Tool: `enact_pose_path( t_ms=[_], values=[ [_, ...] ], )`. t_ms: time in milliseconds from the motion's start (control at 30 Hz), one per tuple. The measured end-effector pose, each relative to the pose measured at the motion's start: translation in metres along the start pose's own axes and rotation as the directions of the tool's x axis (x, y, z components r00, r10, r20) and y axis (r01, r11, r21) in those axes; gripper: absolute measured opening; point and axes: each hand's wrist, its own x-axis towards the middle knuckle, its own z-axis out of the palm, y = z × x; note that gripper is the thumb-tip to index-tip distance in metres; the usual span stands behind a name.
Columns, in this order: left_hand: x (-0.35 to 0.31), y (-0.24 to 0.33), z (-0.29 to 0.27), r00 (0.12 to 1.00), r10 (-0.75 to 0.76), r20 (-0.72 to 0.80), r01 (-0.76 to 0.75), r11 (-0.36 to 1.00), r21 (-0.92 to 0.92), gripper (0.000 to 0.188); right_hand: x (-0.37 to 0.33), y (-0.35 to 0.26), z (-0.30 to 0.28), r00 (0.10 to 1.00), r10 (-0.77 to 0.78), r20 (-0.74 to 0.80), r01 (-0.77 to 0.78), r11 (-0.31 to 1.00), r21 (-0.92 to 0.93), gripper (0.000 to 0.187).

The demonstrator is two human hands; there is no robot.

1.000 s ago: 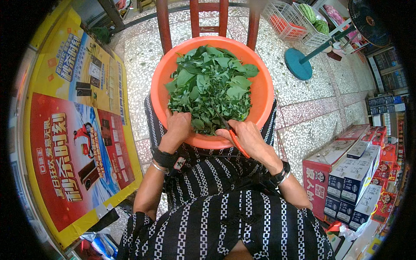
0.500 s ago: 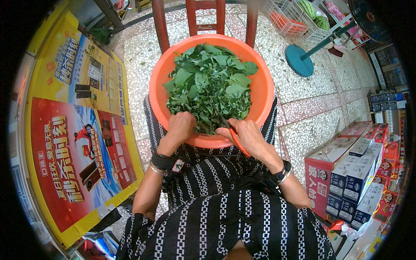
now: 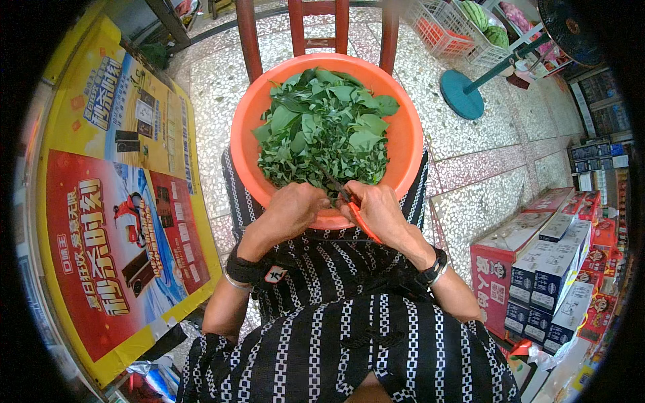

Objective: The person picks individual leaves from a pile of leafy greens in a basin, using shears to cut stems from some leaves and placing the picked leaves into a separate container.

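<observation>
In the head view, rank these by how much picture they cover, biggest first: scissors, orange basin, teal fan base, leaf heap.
1. Orange basin
2. Leaf heap, inside it
3. Teal fan base, though it stands farther off
4. Scissors, partly hidden by the right hand

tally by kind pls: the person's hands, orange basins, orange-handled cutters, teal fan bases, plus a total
Left hand and right hand: 2
Orange basin: 1
Orange-handled cutter: 1
Teal fan base: 1
Total: 5
</observation>
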Motion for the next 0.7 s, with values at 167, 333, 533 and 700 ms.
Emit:
enact_pose_path(
  t_ms=[167,333,533,700],
  values=[
    [0.002,0.015,-0.003,0.923,-0.079,-0.376,0.016,0.986,-0.168,0.015,0.001,-0.003,-0.001,0.99,0.12,-0.073,-0.096,0.957,0.272,0.014],
    [-0.005,0.023,0.01,0.872,-0.227,-0.433,0.027,0.906,-0.422,0.018,0.003,-0.013,-0.004,0.936,0.352,0.018,-0.263,0.663,0.701,0.012],
    [-0.001,0.028,0.037,0.923,-0.242,-0.298,-0.03,0.729,-0.684,0.026,0.005,-0.017,0.004,0.948,0.314,-0.056,-0.156,0.61,0.777,0.014],
    [0.002,0.028,0.04,0.929,-0.257,-0.266,-0.088,0.544,-0.834,0.028,0.001,-0.016,0.006,0.943,0.325,0.077,-0.248,0.529,0.812,0.014]
  ],
)
